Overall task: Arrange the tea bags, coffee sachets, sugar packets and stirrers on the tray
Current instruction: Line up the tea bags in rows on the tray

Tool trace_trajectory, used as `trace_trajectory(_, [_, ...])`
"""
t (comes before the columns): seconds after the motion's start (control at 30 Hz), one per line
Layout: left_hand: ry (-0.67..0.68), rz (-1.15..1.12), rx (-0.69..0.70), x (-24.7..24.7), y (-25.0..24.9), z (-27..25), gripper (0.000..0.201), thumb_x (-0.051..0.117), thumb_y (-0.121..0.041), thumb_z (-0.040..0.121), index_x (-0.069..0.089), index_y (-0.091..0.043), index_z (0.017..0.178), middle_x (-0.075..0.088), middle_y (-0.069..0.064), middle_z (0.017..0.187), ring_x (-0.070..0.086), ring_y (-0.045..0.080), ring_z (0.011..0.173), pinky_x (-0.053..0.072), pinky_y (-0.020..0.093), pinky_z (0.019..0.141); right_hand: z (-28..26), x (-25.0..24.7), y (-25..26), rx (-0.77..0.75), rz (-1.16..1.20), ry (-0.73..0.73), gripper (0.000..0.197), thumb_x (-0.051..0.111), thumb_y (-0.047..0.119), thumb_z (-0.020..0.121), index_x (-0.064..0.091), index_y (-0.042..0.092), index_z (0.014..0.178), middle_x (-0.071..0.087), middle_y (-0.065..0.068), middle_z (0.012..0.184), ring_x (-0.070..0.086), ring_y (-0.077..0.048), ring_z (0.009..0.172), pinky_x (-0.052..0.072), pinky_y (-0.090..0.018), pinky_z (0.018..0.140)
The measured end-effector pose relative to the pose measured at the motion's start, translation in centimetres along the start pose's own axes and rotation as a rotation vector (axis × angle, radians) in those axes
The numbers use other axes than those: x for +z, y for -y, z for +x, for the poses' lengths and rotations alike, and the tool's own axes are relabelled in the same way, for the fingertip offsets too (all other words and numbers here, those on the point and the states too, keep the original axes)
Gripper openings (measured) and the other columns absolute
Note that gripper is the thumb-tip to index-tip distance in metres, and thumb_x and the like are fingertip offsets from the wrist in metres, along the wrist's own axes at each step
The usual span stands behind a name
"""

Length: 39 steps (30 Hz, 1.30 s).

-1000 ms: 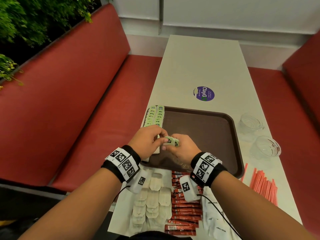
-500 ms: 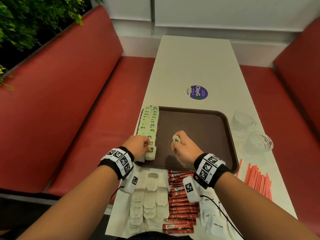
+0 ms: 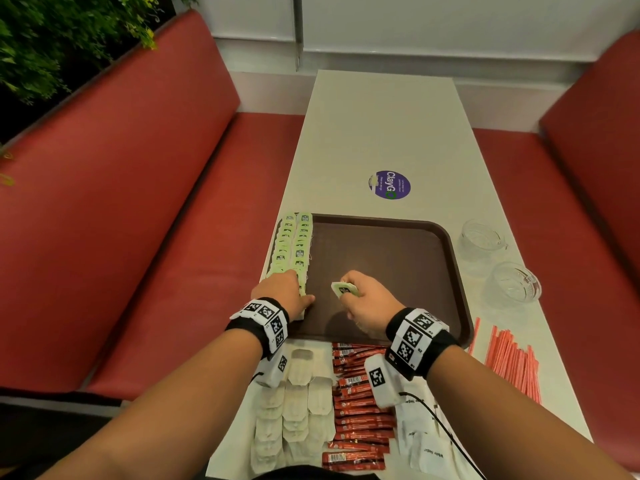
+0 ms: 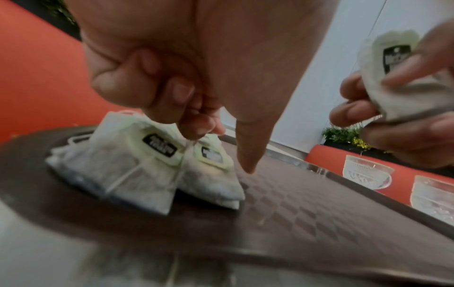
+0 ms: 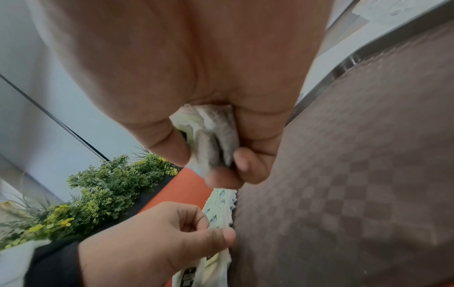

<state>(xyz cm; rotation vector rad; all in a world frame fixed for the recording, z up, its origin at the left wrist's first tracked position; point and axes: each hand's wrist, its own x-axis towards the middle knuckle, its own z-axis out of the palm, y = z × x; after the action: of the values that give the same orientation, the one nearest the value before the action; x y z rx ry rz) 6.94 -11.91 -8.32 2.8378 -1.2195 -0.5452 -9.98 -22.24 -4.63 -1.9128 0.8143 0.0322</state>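
Observation:
A brown tray (image 3: 398, 258) lies on the white table. Two rows of green-tagged tea bags (image 3: 294, 244) run along its left edge. My left hand (image 3: 304, 299) is at the near end of those rows, fingers curled, and its thumb and forefinger pinch the nearest tea bag (image 4: 211, 155) as it lies on the tray. My right hand (image 3: 349, 292) hovers over the tray's near middle and grips a small bunch of tea bags (image 3: 343, 289). The right wrist view shows that bunch (image 5: 213, 139) squeezed between thumb and fingers. Its count is hidden.
Between the tray and me lie plain tea bags (image 3: 294, 410), red coffee sachets (image 3: 360, 410) and white sugar packets (image 3: 422, 441). Red stirrers (image 3: 509, 362) lie at the right. Two glass cups (image 3: 481, 240) stand beside the tray's right rim. Red benches flank the table.
The hands met over the tray a second ago. The left hand then carried one tea bag left to the near end of the row. The right hand kept its bunch.

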Motion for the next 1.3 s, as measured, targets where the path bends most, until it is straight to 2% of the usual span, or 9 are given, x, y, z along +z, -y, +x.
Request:
trace_trajectory(0.13, [0.038,0.015,-0.008,0.1,0.0,0.3,0.036,0.063,-0.048,0.087,0.055,-0.019,0.107,0.063,0.000,0.094,0.062,0.025,0.085,0.053,0.036,0.076,0.1,0.1,0.0,-0.005,0.012,0.035,0.004,0.050,0.017,0.099,0.052,0.021,0.101,0.065,-0.006,0.069,0.053,-0.003,0.043,0.042,-0.028,0.048])
trace_trajectory(0.3, [0.007,-0.034,0.027,-0.8,0.2,-0.2,0.035,0.058,-0.056,0.089,0.054,-0.023,0.099,0.062,-0.004,0.090,0.060,0.020,0.083,0.049,0.033,0.070,0.2,0.1,0.1,-0.005,0.075,0.025,0.004,0.059,0.019,0.099,0.055,0.021,0.100,0.066,-0.006,0.082,0.069,-0.017,0.063,0.048,-0.027,0.047])
trace_trajectory(0.4, [-0.112,-0.306,0.160,-1.7,0.2,-1.0,0.032,0.050,-0.058,0.095,0.053,-0.028,0.085,0.060,-0.007,0.076,0.058,0.015,0.071,0.044,0.030,0.062,0.2,0.1,0.3,-0.024,0.076,0.010,0.005,0.062,0.019,0.098,0.058,0.021,0.096,0.067,-0.004,0.082,0.071,-0.020,0.067,0.049,-0.028,0.048])
trace_trajectory(0.5, [-0.156,-0.595,0.336,-3.2,-0.2,-2.6,0.026,0.054,-0.051,0.097,0.062,-0.027,0.088,0.059,-0.011,0.073,0.054,0.000,0.062,0.042,0.020,0.059,0.3,0.3,0.5,-0.041,0.105,-0.018,0.006,0.065,0.019,0.096,0.060,0.019,0.093,0.066,0.000,0.077,0.069,-0.017,0.064,0.054,-0.032,0.055])
trace_trajectory(0.7, [-0.213,-0.558,0.561,-3.9,-0.3,-3.7,0.002,0.068,-0.026,0.092,0.066,-0.027,0.092,0.055,-0.018,0.082,0.047,-0.011,0.073,0.031,0.009,0.064,0.6,0.7,1.1,-0.094,0.075,-0.033,0.015,0.070,0.028,0.092,0.062,0.017,0.087,0.065,0.000,0.073,0.062,-0.017,0.062,0.054,-0.038,0.061])
trace_trajectory(0.9, [-0.213,-0.597,0.532,-4.2,0.0,-4.4,0.004,0.064,-0.024,0.095,0.066,-0.026,0.091,0.053,-0.019,0.066,0.048,-0.002,0.062,0.032,0.013,0.059,0.7,0.9,1.2,-0.147,-0.047,-0.048,0.018,0.070,0.035,0.091,0.059,0.023,0.082,0.062,0.003,0.075,0.055,-0.013,0.065,0.045,-0.032,0.062])
trace_trajectory(1.07, [-0.287,-0.655,0.347,-4.6,1.7,-4.0,0.004,0.064,-0.025,0.096,0.066,-0.027,0.098,0.063,-0.012,0.080,0.054,0.008,0.060,0.047,0.021,0.062,0.4,1.0,0.7,-0.099,0.024,-0.093,0.012,0.061,0.031,0.096,0.051,0.027,0.099,0.064,-0.002,0.086,0.058,-0.018,0.066,0.052,-0.038,0.064])
trace_trajectory(1.2, [-0.076,-0.453,0.212,-3.6,3.6,-3.4,0.006,0.061,-0.028,0.097,0.064,-0.031,0.102,0.064,-0.013,0.087,0.058,0.007,0.073,0.044,0.024,0.066,-0.1,0.7,0.4,-0.072,0.059,-0.100,0.009,0.054,0.019,0.096,0.046,0.018,0.102,0.066,-0.017,0.093,0.054,-0.019,0.064,0.049,-0.037,0.059])
trace_trajectory(1.3, [0.062,-0.391,0.153,-2.0,4.1,-3.1,0.004,0.062,-0.026,0.096,0.065,-0.029,0.097,0.068,-0.010,0.086,0.063,0.012,0.077,0.047,0.024,0.064,-0.2,0.6,0.2,-0.060,0.057,-0.079,0.006,0.052,0.017,0.095,0.047,0.020,0.098,0.064,-0.013,0.086,0.054,-0.019,0.063,0.048,-0.036,0.057])
